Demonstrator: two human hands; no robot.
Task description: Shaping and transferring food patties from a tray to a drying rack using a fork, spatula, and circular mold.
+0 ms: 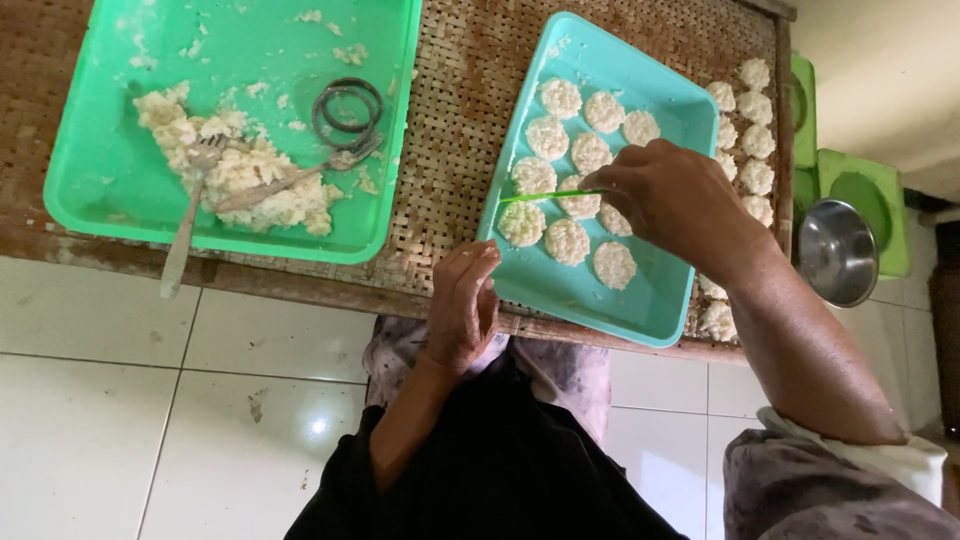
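My right hand (672, 195) pinches a thin green stick (545, 196) and holds it flat over a teal tray (640, 300) filled with several round white rice cakes (567, 241). The stick's tip lies between cakes near the tray's left side. My left hand (463, 305) rests with fingers curled against the tray's near left edge, holding nothing I can see. The tray sits on a woven bamboo mat (455, 110).
A larger green tray (90, 190) at left holds a heap of white rice mash (240, 170), a fork (187, 215), a spoon and metal ring moulds (348, 108). More rice cakes (756, 140) line the mat's right edge. A steel bowl (836, 252) and green stools (870, 200) stand at right; white floor tiles lie below.
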